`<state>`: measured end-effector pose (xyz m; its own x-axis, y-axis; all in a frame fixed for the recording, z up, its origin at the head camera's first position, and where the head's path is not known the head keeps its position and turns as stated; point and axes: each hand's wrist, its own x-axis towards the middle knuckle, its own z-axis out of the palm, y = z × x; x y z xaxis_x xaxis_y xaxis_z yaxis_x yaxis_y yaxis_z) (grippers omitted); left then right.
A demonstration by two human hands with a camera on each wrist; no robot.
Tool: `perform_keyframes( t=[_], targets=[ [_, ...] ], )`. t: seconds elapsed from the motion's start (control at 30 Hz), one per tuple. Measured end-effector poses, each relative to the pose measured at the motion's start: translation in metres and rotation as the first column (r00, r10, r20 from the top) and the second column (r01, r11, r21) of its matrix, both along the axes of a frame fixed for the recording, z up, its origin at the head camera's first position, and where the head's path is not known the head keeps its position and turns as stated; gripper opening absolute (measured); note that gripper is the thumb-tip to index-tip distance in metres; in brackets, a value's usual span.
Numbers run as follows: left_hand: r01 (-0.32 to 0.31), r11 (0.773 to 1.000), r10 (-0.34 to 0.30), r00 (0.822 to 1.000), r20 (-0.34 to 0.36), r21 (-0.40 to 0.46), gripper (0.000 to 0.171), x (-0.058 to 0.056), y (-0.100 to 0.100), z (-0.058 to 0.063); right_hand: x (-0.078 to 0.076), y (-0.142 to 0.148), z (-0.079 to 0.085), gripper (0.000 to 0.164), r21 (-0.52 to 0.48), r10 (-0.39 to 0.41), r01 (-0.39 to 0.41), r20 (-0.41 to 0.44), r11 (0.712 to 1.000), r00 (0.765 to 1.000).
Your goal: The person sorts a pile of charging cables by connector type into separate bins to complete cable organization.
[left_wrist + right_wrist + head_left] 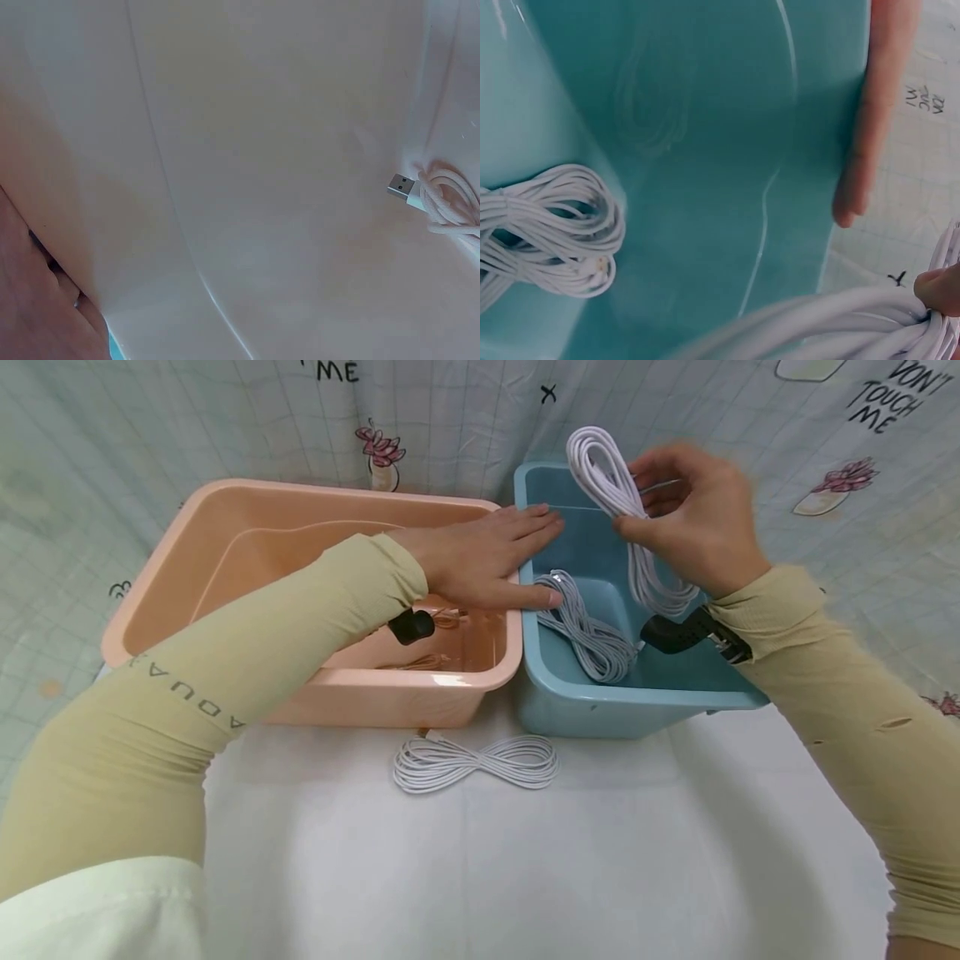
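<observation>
My right hand (pixel 697 514) pinches a coiled white cable (pixel 600 464) between thumb and fingers, holding it up over the blue bin (pixel 592 717). The coil hangs down from the fingers into the bin's opening. Below it, inside the bin, lies a bundled white-grey cable (pixel 592 635), which also shows in the right wrist view as a looped cable (pixel 547 225). My left hand (pixel 487 556) rests, fingers straight, across the adjoining rims of the peach bin (pixel 375 702) and the blue one. The left wrist view shows a cable's USB plug (pixel 401 186) inside the peach bin.
A white cable (pixel 435 764) bundled in a figure-eight lies on the white tabletop (pixel 465 877) in front of the bins. More cable (pixel 416 662) lies in the peach bin, partly hidden by my left arm. A printed curtain (pixel 465 427) hangs behind both bins.
</observation>
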<state>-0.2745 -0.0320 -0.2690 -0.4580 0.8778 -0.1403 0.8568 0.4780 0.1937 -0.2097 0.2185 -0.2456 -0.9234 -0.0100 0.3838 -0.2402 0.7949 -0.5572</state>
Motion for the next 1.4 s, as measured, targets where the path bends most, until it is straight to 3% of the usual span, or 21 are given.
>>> perform_keyframes(
  t=[0.37, 0.87, 1.4],
  targets=[
    [-0.003, 1.0, 0.003, 1.0, 0.014, 0.004, 0.095, 0.0, -0.001, 0.001, -0.01, 0.002, -0.014, 0.05, 0.008, -0.066, 0.065, 0.115, 0.998, 0.991],
    [-0.014, 1.0, 0.015, 1.0, 0.018, -0.018, 0.095, 0.001, 0.0, 0.003, -0.02, 0.008, -0.025, 0.051, 0.053, -0.103, 0.092, 0.271, 0.994, 0.957],
    [-0.013, 1.0, 0.013, 1.0, 0.005, -0.026, 0.096, 0.0, 0.002, 0.002, -0.023, 0.01, -0.027, 0.055, 0.104, -0.099, 0.069, 0.316, 0.992, 0.944]
  ],
)
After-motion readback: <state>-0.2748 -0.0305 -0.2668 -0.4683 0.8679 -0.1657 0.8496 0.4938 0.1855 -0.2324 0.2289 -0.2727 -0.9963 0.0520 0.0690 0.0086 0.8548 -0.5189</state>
